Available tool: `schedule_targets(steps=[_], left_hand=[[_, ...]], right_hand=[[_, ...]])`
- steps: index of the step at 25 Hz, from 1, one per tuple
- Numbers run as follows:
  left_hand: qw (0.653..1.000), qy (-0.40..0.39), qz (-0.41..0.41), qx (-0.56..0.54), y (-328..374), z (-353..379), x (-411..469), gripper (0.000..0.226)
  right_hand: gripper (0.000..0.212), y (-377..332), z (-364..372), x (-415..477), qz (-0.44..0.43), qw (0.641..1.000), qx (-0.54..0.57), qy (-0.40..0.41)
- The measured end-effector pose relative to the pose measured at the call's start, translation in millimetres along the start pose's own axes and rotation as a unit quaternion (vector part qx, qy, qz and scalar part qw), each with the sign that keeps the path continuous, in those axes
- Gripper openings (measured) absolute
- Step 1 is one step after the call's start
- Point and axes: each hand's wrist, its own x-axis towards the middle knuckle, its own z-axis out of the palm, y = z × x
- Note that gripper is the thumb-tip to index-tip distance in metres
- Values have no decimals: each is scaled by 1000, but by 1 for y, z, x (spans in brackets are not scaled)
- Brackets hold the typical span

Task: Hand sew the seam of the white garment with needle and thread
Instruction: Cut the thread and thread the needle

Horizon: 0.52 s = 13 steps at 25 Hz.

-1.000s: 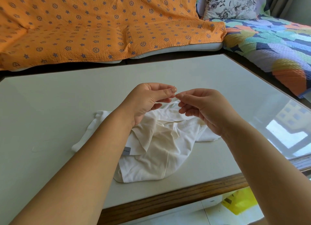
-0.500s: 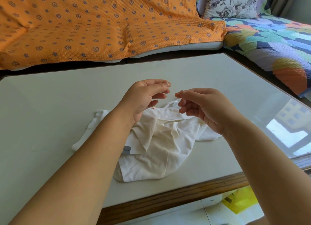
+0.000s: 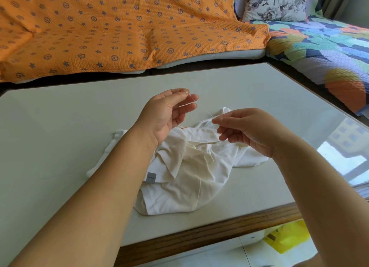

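While both hands hover near the middle of the frame, a thin pale thread (image 3: pixel 201 106) stretches slantwise between them. The left hand (image 3: pixel 167 112), palm turned toward the camera, pinches the thread's upper end between thumb and forefinger, and its other fingers (image 3: pixel 187 108) are loosely curled and slightly apart. The right hand (image 3: pixel 249 129), lower and further right, pinches the lower end at its fingertips, with the remaining fingers curled beneath. Whether either pinch also holds a needle is too small to tell. Under the hands, the white garment (image 3: pixel 189 177) lies crumpled on the pale surface (image 3: pixel 60 117), from centre to lower centre, with a grey tag (image 3: pixel 151 178) at its left edge. An orange patterned blanket (image 3: pixel 119 27) fills the upper left. A floral pillow (image 3: pixel 275 5) and a multicoloured quilt (image 3: pixel 329 53) occupy the upper right. A yellow bag (image 3: pixel 289 238) shows at the lower right.
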Motion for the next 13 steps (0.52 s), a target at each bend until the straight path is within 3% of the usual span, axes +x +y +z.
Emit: schedule_targets(steps=[13], left_hand=[[999,29,1,-37,2,-6,2,8]], right_hand=[[13,1,-12,2,17,1000,21,-9]])
